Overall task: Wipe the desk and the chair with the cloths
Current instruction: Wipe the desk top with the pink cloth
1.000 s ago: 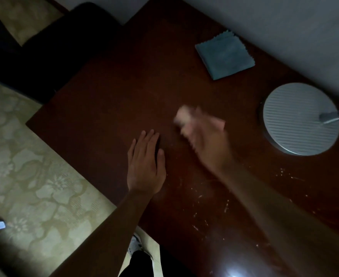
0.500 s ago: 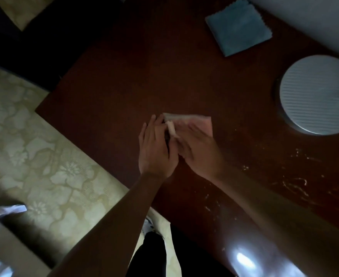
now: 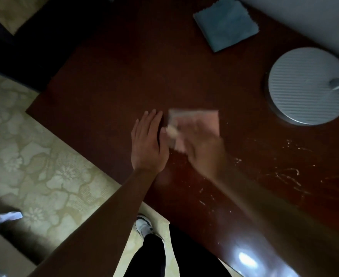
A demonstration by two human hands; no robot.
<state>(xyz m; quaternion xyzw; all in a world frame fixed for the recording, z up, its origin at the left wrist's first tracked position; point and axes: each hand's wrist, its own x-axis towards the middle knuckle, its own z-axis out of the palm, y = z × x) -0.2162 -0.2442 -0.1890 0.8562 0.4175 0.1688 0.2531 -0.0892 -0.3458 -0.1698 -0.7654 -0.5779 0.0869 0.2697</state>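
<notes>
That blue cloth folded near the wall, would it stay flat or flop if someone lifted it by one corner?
The blue cloth would probably flop and unfold: it looks thin and soft, with wavy edges. It seems light, lying flat on the desk. Pushed, it would likely bunch rather than slide.

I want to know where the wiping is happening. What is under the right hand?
A pink cloth lies under the blurred right hand, spread on the dark desk. The hand covers its near part, and the desk surface beneath is hidden.
</notes>
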